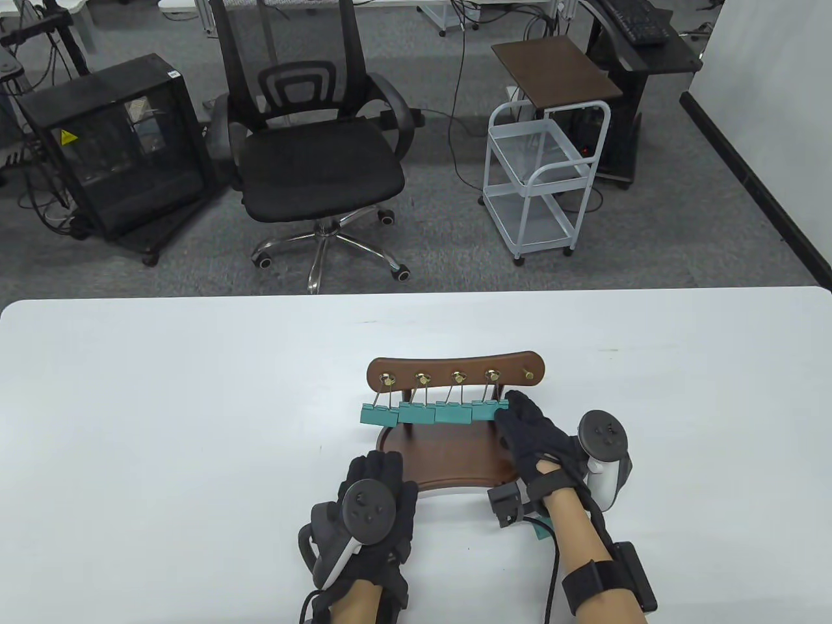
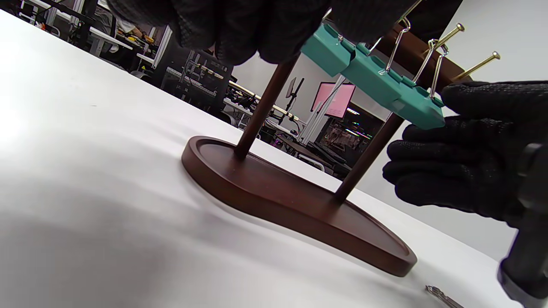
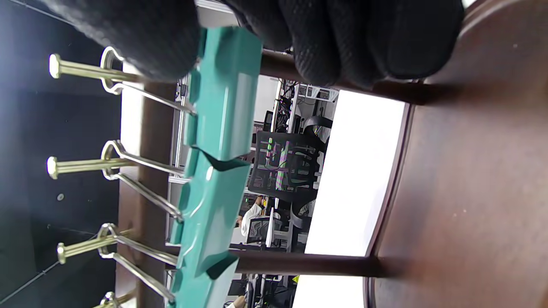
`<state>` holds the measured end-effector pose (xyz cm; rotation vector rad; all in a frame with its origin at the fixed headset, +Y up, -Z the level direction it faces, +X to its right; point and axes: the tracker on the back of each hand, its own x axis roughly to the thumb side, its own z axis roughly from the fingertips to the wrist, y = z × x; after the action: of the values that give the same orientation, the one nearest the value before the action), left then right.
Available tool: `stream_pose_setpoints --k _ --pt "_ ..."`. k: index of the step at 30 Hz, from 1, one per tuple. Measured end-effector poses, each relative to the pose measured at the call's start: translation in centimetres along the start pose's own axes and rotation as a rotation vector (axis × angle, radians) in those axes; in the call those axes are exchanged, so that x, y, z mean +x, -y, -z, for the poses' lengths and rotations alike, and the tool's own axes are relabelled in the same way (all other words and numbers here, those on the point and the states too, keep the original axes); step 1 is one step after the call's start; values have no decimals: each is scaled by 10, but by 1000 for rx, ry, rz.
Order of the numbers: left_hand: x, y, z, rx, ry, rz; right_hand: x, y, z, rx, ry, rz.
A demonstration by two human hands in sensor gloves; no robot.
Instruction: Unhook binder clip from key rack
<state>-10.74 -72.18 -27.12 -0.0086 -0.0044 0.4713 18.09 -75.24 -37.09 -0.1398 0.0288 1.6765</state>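
Observation:
The wooden key rack (image 1: pixel 455 369) stands on its oval base (image 1: pixel 448 458) at the table's front middle. Several teal binder clips (image 1: pixel 416 413) hang by wire loops from its brass hooks; the rightmost hook (image 1: pixel 530 375) is bare. My right hand (image 1: pixel 513 406) pinches the rightmost clip (image 1: pixel 487 409). In the right wrist view the teal clip body (image 3: pixel 227 85) sits between thumb and fingers (image 3: pixel 342 38), its loop on the hook (image 3: pixel 85 70). My left hand (image 1: pixel 380 465) holds nothing, fingers at the base's front left edge; I cannot tell if they touch it.
A teal piece (image 1: pixel 539 532), seemingly another clip, lies on the table under my right wrist. The white table (image 1: pixel 162 422) stretches left and right of the rack. Beyond the far edge stand an office chair (image 1: pixel 312 162) and a white cart (image 1: pixel 546 175).

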Motion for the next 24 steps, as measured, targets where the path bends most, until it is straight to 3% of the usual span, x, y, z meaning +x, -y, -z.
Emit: stream_pose_setpoints --k 24 --pt "0 0 0 5 5 -11 6 4 -1 -25 15 25"
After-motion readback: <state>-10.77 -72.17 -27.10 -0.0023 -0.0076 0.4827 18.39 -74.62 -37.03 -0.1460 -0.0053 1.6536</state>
